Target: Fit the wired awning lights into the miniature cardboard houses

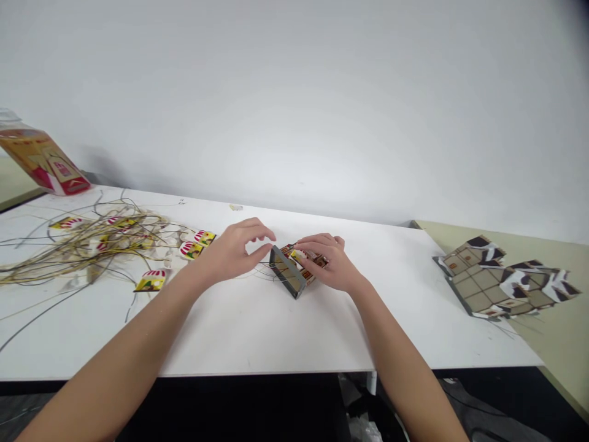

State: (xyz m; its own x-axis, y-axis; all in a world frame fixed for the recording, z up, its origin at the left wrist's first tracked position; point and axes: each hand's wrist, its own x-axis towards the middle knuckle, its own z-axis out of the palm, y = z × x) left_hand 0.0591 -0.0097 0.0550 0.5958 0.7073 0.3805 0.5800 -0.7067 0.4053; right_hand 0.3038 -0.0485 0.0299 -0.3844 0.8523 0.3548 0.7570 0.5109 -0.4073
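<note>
A small printed cardboard house piece [291, 270] stands on edge in the middle of the white table [257, 331], its grey underside facing me. My right hand [327, 261] lies over its right side and holds it. My left hand [234, 248] is just left of it, thumb and fingers pinched at the piece's upper left corner, where a thin wire meets it.
A tangle of thin wires with small red, white and yellow awning-shaped pieces [92, 242] covers the table's left part. A tilted printed box [43, 161] stands at the far left. Folded brown cardboard house panels [501, 276] lie at the right, across the table's edge.
</note>
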